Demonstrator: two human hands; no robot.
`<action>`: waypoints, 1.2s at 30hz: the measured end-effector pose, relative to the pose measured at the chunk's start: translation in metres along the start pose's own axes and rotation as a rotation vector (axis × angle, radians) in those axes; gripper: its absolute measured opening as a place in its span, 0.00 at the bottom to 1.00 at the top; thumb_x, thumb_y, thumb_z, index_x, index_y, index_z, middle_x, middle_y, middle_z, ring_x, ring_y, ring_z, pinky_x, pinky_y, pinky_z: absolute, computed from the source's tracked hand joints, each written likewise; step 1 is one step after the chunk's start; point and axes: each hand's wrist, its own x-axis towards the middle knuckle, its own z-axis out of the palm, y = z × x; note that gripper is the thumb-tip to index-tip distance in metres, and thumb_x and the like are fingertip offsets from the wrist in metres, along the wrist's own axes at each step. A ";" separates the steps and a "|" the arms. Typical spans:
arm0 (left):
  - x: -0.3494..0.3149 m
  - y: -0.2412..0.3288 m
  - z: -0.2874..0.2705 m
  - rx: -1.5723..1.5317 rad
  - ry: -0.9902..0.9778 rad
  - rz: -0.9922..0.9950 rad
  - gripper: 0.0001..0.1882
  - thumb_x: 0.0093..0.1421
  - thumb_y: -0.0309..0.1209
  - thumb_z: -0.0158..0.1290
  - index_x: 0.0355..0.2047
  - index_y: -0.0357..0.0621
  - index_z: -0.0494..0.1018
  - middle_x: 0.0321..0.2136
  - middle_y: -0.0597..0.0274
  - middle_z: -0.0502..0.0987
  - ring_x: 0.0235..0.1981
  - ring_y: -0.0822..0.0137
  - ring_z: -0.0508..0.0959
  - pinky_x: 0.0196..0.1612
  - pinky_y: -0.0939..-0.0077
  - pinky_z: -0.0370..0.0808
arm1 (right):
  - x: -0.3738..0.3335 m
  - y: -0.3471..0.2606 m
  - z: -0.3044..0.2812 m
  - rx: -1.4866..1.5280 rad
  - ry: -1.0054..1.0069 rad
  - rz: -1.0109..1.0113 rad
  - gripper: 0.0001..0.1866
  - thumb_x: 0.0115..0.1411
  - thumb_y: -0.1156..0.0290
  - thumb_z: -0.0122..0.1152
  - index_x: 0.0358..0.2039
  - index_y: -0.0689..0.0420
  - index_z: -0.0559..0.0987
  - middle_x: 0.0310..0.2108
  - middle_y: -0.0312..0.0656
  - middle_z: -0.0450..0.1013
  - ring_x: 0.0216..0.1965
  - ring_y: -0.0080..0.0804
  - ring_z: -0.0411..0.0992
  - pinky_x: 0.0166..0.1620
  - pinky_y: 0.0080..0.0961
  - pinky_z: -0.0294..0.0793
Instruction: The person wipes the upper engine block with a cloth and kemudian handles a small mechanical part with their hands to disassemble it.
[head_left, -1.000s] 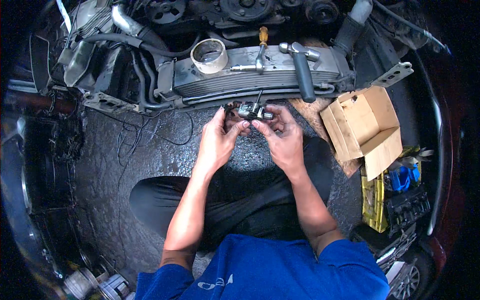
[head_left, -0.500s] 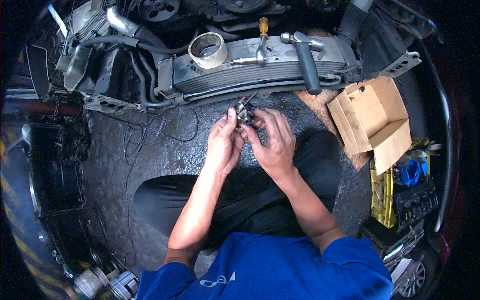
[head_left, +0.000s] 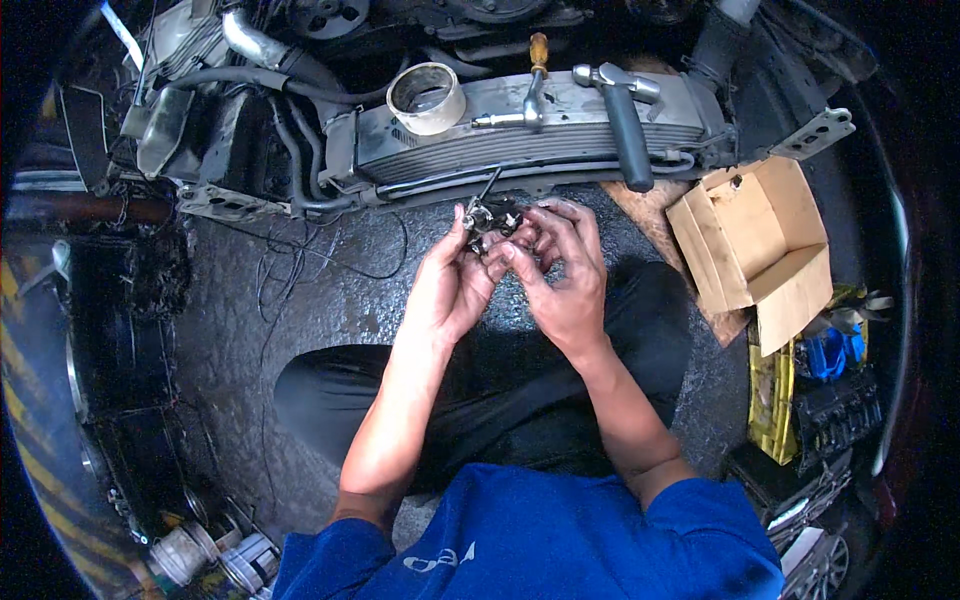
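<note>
A small dark metal part (head_left: 484, 219) with a thin rod sticking up is between my hands, above my crossed legs. Its exact kind does not show. My left hand (head_left: 447, 285) is closed around its left side, thumb upright against it and fingers underneath. Close against its right side is my right hand (head_left: 566, 275), fingers curled and thumb pressed to the fingertips. Those fingertips partly cover the part. Both hands have dark smudges on the fingers.
Ahead lies a finned cooler (head_left: 540, 130) carrying a tape roll (head_left: 427, 98), a ratchet wrench (head_left: 533, 105) and a hammer (head_left: 625, 130). An open cardboard box (head_left: 750, 235) stands right, near a yellow tool box (head_left: 771, 400). A thin black cable (head_left: 340, 272) loops over the wet floor.
The metal part has tilted and shows more of its body. My right hand has risen slightly and shifted right, its fingers more curled. The whole view has moved a little.
</note>
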 end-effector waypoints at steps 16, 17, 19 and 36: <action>0.002 -0.003 -0.015 -0.167 -0.080 -0.086 0.20 0.76 0.36 0.37 0.58 0.34 0.66 0.53 0.37 0.76 0.52 0.49 0.80 0.53 0.58 0.82 | -0.001 0.004 -0.004 0.199 -0.029 0.176 0.16 0.62 0.69 0.66 0.50 0.60 0.80 0.45 0.46 0.75 0.41 0.34 0.75 0.43 0.29 0.76; 0.002 -0.003 -0.016 -0.155 -0.078 -0.095 0.20 0.76 0.37 0.37 0.57 0.34 0.66 0.53 0.38 0.76 0.52 0.49 0.80 0.53 0.57 0.81 | -0.001 0.003 -0.005 0.193 -0.035 0.177 0.16 0.63 0.69 0.66 0.50 0.60 0.80 0.45 0.46 0.75 0.42 0.35 0.75 0.43 0.29 0.76; 0.002 -0.003 -0.019 -0.119 -0.047 -0.101 0.20 0.76 0.37 0.37 0.57 0.35 0.66 0.52 0.39 0.76 0.51 0.50 0.80 0.54 0.56 0.80 | 0.000 0.002 -0.005 0.169 -0.030 0.133 0.16 0.63 0.69 0.66 0.50 0.61 0.79 0.45 0.46 0.75 0.42 0.35 0.75 0.43 0.30 0.76; -0.002 -0.016 0.014 0.416 0.094 0.169 0.20 0.74 0.39 0.49 0.55 0.35 0.72 0.43 0.58 0.82 0.41 0.69 0.82 0.49 0.72 0.80 | -0.002 0.015 -0.009 0.346 -0.225 0.314 0.28 0.66 0.60 0.65 0.59 0.65 0.74 0.51 0.45 0.76 0.45 0.27 0.75 0.46 0.24 0.74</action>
